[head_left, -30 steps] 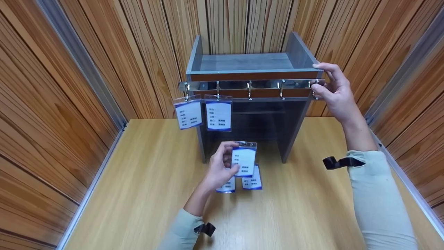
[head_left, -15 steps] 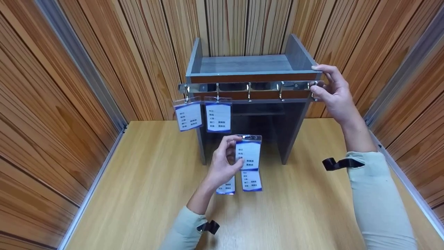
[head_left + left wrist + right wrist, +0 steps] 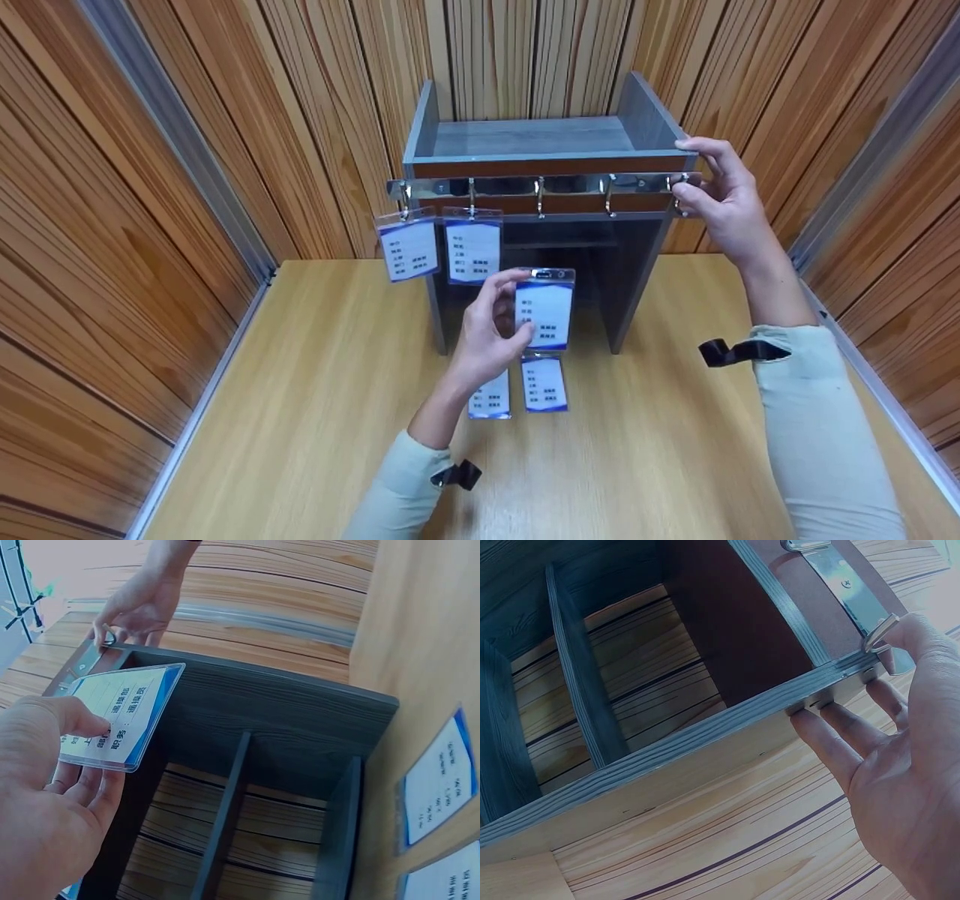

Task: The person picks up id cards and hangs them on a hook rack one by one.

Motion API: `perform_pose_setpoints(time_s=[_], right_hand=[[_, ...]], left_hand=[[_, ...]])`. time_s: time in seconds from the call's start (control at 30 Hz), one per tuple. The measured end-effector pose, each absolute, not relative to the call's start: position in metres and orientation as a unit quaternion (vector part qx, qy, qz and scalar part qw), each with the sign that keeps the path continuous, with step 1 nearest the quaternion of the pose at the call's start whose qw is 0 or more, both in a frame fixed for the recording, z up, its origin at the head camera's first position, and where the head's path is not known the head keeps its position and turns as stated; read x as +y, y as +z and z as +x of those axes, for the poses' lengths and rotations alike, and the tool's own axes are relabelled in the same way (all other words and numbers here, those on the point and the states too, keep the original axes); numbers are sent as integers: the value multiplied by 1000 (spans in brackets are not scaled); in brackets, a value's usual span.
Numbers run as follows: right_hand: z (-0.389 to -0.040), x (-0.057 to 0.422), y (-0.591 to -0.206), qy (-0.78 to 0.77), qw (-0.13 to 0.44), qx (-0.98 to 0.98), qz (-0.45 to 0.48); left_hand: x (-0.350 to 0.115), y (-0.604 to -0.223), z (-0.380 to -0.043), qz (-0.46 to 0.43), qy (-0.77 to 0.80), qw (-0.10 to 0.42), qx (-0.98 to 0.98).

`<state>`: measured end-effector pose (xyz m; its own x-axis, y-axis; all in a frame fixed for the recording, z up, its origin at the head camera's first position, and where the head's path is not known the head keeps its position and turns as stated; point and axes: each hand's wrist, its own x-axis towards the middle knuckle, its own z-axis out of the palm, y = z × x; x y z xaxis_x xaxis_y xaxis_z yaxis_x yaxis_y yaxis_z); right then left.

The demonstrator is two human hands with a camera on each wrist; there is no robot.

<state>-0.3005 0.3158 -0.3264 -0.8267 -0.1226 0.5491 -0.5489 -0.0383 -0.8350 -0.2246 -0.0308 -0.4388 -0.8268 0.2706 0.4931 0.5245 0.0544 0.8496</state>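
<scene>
My left hand [image 3: 491,337] pinches a clear-sleeved ID badge [image 3: 543,315], white with blue bands, between thumb and fingers. The badge is upright in front of the grey shelf [image 3: 645,225], below the metal hook rail [image 3: 574,186]. In the left wrist view, the thumb lies across the face of this badge [image 3: 127,701]. At the rail's right end, my right hand [image 3: 724,195] grips the shelf's corner. The right wrist view has the thumb by an end hook [image 3: 881,631] and fingers against the outer side panel. Two badges, one left [image 3: 406,246] and one right [image 3: 472,251], hang from the leftmost hooks.
Two more badges lie on the wooden table [image 3: 315,420], the left one [image 3: 489,397] partly hidden by my left hand, the other [image 3: 544,384] beside it. Bare hooks, such as the middle one [image 3: 539,199], stick out from the rail. Wood-panelled walls [image 3: 330,120] enclose the table.
My left hand has raised the badge up and slightly right, toward the hook rail, uncovering more of the badges on the table. My right hand has stayed at the shelf's corner.
</scene>
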Motion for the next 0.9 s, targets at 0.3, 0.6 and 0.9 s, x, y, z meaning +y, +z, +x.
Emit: perform_pose_setpoints(time_s=[0.3, 0.6, 0.9], right_hand=[[-302, 316, -325, 671, 156, -670, 277], [-301, 317, -324, 671, 155, -672, 273], [-301, 316, -326, 671, 154, -672, 273]], left_hand=[[-31, -422, -227, -296, -621, 128, -714], [-29, -406, -230, -307, -617, 159, -707], [-25, -396, -233, -305, -615, 169, -707]])
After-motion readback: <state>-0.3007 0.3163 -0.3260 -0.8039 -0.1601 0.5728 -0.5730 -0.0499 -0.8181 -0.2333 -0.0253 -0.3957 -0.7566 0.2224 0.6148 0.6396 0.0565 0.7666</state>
